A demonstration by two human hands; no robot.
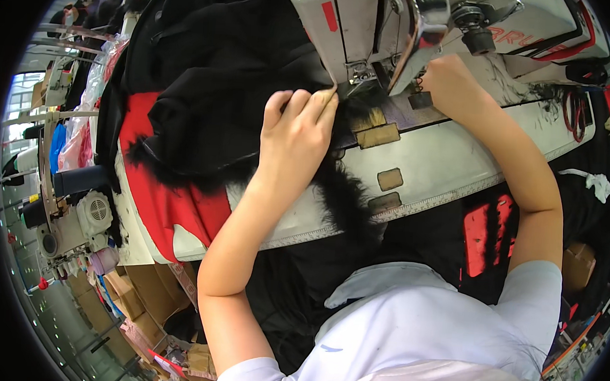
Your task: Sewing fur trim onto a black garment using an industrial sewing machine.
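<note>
Needle area of sewing machine (396,30) was hidden behind the machine head and black fur trim (350,193); stitch point could not be seen. Machine's upper body was cut off by the top edge. Right hand (448,84): fingers were hidden behind the machine head, so grip was undeterminable. Left hand (297,138): fingertips pressed on black fabric (214,82), but the palm side was concealed. The fabric's far end ran out past the top edge. The worktable (444,163) had its near edge covered by dark cloth and the person's torso. Items at the far right rim were blurred and too small to identify.
</note>
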